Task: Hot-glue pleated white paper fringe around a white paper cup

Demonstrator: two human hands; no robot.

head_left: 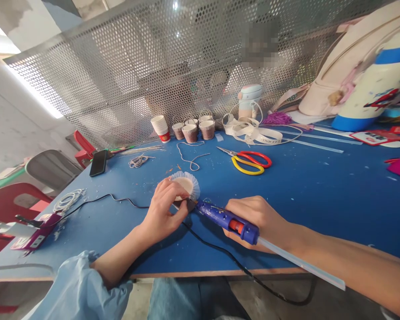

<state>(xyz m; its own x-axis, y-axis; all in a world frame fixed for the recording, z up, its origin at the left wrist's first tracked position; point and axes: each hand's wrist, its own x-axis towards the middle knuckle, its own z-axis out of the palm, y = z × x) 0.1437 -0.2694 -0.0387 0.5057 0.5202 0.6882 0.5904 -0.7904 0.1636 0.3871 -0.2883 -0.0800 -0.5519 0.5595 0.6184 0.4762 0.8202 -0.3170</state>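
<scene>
My left hand [168, 202] is closed around a small cup [183, 183] with a frilly white trim round its rim; the fingers hide much of its side. In my right hand [250, 218] is a blue glue gun [220, 216], its nozzle at the cup's near side by my left fingertips. A long clear glue stick [303, 263] sticks out of the gun's back end. Whether the nozzle touches the cup I cannot tell. Red-and-yellow-handled scissors [248, 161] lie beyond my right hand, and a loose cord [190, 160] lies beyond the cup.
Several wrapped small cups [190, 133] stand at the back beside stacked paper cups [160, 127]. White ribbon [243, 131] lies to their right. A black cable [216, 246] runs under my hands; a purple power strip [36, 233] sits left. A bottle [373, 84] stands right.
</scene>
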